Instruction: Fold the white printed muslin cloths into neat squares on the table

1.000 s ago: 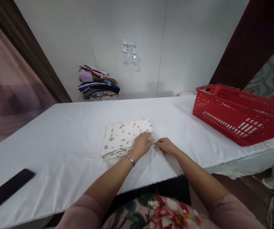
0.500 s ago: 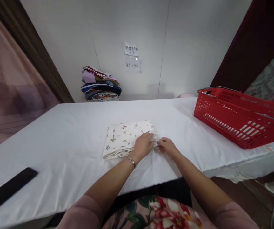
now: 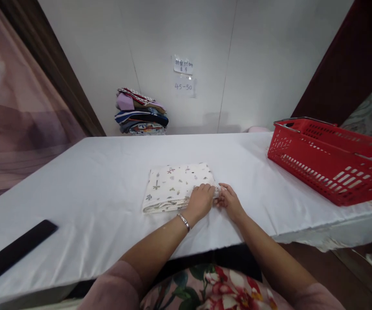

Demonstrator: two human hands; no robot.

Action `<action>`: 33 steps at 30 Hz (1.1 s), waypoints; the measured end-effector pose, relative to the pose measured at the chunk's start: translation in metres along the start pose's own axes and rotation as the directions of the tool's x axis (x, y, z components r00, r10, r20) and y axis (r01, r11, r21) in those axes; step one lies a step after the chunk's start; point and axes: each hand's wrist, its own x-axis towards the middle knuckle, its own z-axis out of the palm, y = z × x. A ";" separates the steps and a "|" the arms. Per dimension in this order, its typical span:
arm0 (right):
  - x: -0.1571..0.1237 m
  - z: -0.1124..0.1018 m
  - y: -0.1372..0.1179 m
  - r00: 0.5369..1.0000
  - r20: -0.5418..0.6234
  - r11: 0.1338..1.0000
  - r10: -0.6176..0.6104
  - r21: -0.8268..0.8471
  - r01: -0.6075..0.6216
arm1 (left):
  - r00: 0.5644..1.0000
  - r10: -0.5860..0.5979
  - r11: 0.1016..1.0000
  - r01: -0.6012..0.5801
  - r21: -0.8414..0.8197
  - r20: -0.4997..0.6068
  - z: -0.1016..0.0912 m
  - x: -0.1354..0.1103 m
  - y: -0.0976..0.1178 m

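A folded cream cloth with small printed plant shapes lies flat on the white-covered table. My left hand, with a bracelet at its wrist, is closed on the cloth's near right corner, the fingers curled over the top. Just right of it, my right hand pinches the gathered edge that sticks out at that corner. The fingertips of the two hands are close together there. Folded layers show along the cloth's near edge, and its right corner is partly hidden by the hands.
A red plastic basket with metal handles stands on the right. At the back, a pile of folded fabrics rests against the wall below paper signs. A long dark flat object lies at the front left.
The view has shifted slightly, so things sit a little further right. My right hand's fingers have changed their hold at the cloth's edge; the cloth stays folded.
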 end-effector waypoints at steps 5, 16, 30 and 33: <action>-0.001 0.004 -0.003 0.999 -0.049 0.993 0.025 -0.112 -0.030 | 0.999 0.036 0.999 -0.036 0.012 -0.009 0.004 -0.002 0.001; -0.001 0.004 -0.002 0.993 -0.044 0.972 0.106 -0.205 -0.113 | 0.998 0.030 1.000 -0.030 -0.008 -0.049 0.010 -0.006 0.003; 0.002 -0.002 0.003 0.994 -0.079 0.961 0.081 -0.257 -0.099 | 1.000 0.008 0.993 -0.009 -0.114 -0.007 -0.010 -0.050 -0.038; 0.000 -0.001 0.002 0.993 -0.079 0.960 0.089 -0.258 -0.107 | 0.999 -0.045 0.991 0.044 -0.129 -0.005 -0.022 -0.074 -0.066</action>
